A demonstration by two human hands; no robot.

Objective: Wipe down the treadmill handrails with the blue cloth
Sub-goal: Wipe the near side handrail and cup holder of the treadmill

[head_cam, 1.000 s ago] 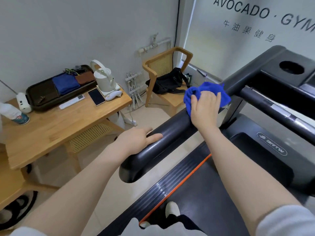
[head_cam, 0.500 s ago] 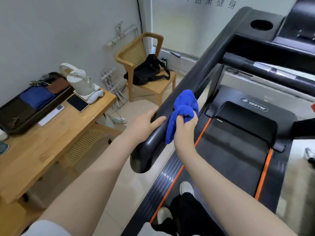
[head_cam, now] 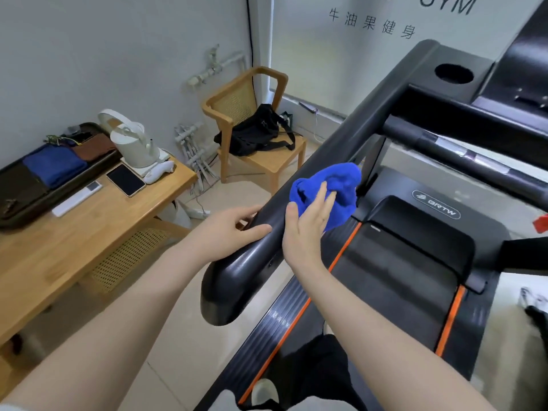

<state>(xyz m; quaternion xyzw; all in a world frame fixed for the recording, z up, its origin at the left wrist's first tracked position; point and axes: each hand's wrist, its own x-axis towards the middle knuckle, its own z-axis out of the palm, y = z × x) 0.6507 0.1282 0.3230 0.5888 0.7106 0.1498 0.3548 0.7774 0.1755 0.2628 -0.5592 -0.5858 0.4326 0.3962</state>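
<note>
I judged the wiping only partly done: my right hand [head_cam: 308,221] pressed the bunched blue terry cloth [head_cam: 329,194] with straight fingers against the inner side of the glossy black left handrail [head_cam: 296,191], while my left hand [head_cam: 228,229] rested open on its top. The right rail seemed untouched. On the wooden table [head_cam: 59,241], a dark tray [head_cam: 17,209] held folded blue and brown cloths.

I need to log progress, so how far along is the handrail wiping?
Nothing shows as finished. In hand: the right hand presses the blue cloth against the near handrail, while the left hand rests on it. Left: the front crossbar.
</note>
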